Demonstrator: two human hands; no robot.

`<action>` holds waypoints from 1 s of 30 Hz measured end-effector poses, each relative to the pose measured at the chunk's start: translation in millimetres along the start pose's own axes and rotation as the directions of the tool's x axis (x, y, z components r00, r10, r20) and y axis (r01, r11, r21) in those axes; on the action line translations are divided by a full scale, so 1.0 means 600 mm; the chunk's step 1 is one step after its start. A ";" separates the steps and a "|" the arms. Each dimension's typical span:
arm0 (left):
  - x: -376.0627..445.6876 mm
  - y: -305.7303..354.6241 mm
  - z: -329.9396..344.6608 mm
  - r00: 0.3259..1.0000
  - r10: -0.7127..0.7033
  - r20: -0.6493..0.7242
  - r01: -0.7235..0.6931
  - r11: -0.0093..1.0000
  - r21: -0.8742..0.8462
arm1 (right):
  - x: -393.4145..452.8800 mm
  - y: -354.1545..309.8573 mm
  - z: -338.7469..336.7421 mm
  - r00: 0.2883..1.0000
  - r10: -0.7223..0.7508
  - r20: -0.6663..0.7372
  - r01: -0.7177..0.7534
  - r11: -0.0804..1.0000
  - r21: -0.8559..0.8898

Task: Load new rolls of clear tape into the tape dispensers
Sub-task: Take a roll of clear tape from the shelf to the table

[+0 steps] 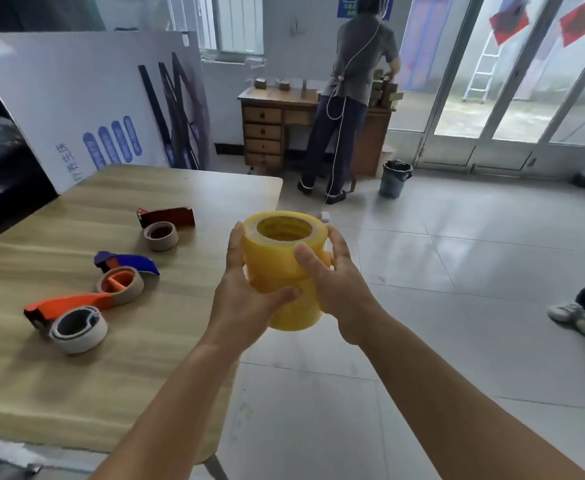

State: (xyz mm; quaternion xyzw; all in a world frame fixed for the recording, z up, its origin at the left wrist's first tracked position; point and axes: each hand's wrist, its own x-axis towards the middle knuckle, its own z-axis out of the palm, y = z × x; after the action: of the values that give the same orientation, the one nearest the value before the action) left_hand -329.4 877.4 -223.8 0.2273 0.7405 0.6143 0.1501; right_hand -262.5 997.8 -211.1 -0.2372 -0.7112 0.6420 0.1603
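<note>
Pale floor tiles [457, 271] stretch wide beside the bench [76, 393], whose right edge the stack of tape rolls [286, 268] hovers just past. Left hand [246, 292] and right hand [339, 278] curl around it. Three dispensers [125, 265] lie well left.

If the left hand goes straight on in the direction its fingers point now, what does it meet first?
The left hand grips the stack of yellowish tape rolls, fingers pointing up and away. Past the rolls, probably only bare floor lies ahead; the wooden table stays to its left. Depth is unclear.
</note>
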 end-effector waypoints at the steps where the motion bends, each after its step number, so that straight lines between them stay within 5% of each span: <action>1: 0.020 -0.003 0.004 1.000 -0.006 -0.011 0.006 1.000 0.000 | 0.022 -0.001 -0.003 1.000 0.008 0.010 -0.008 1.000 -0.004; 7: 0.126 -0.027 0.014 0.996 -0.021 -0.083 0.021 1.000 0.008 | 0.151 0.001 -0.002 0.996 0.046 0.071 -0.046 0.999 -0.003; 17: 0.240 -0.095 -0.038 0.923 -0.073 -0.379 0.091 0.995 0.030 | 0.353 0.033 0.097 0.918 0.110 0.380 -0.121 0.993 0.005; 30: 0.341 -0.134 0.000 0.564 -0.141 -0.814 0.218 0.976 -0.018 | 0.548 0.051 0.176 0.618 0.188 0.763 -0.153 0.981 -0.118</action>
State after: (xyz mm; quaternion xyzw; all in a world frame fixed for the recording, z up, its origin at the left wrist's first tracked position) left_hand -515.8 972.5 -290.7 -0.1481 0.7715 0.5997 -0.1522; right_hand -589.5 1089.6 -279.8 -0.0103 -0.6987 0.6790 -0.2250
